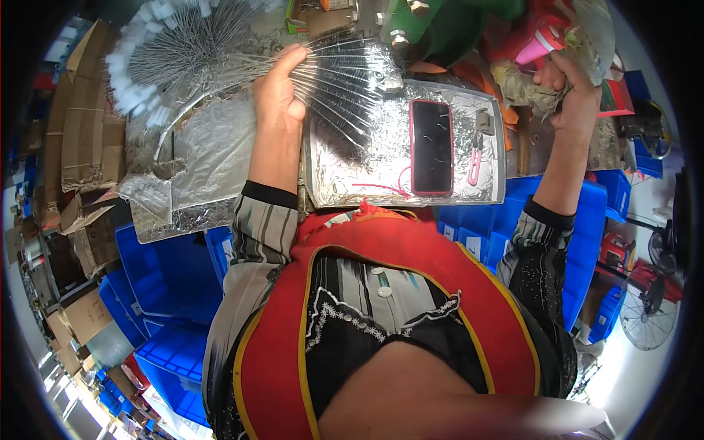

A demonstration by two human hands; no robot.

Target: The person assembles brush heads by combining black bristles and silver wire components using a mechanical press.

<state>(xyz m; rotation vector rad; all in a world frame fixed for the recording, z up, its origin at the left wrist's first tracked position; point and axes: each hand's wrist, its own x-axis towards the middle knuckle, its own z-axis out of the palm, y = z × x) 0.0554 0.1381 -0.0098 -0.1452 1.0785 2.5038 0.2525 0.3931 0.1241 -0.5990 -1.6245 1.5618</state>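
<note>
My left hand (281, 88) is closed round a bundle of thin silvery wires (337, 92). On the right of my grip the wires fan out over a white tray (330, 192); their far tips reach a small metal block (389, 82) of a green machine (422, 29). A large mass of similar wires with whitish ends (139, 81) spreads at the upper left. My right hand (576, 88) is at the upper right, fingers curled beside a crumpled pale cloth (524, 89) and a pink and white object (539, 45). What it grips, if anything, is unclear.
In the tray lie a phone with a pink edge (431, 147), pink-handled snips (475, 158) and many wire clippings. Clear plastic sheeting (205, 158) covers the bench's left part. Blue bins (172, 275) stand below the bench, cardboard boxes (92, 110) at left, a fan (649, 315) at right.
</note>
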